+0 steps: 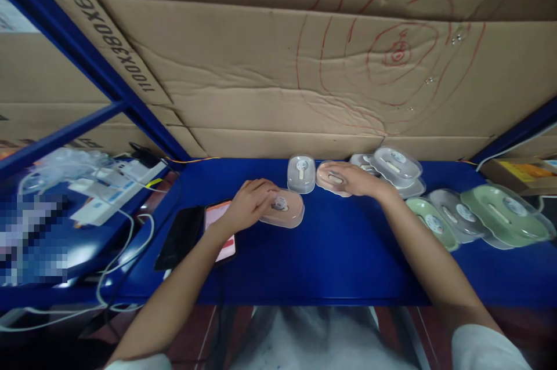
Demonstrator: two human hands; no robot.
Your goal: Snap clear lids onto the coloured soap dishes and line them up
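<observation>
My left hand curls over the left end of a peach-coloured plastic container, which has a clear lid with a round label. Farther back, my right hand has its fingers closed on a smaller peach container. Its thumb side and part of the lid are covered by the hand. Between the two, a grey container with a clear lid rests on the blue table. Just behind my right hand stand a grey container and a stack of pale grey containers.
Green containers and a dark grey one lie at the right. Left of my left hand are a lit phone and a black flat object. Power strips with white cables sit farther left. Cardboard walls the back.
</observation>
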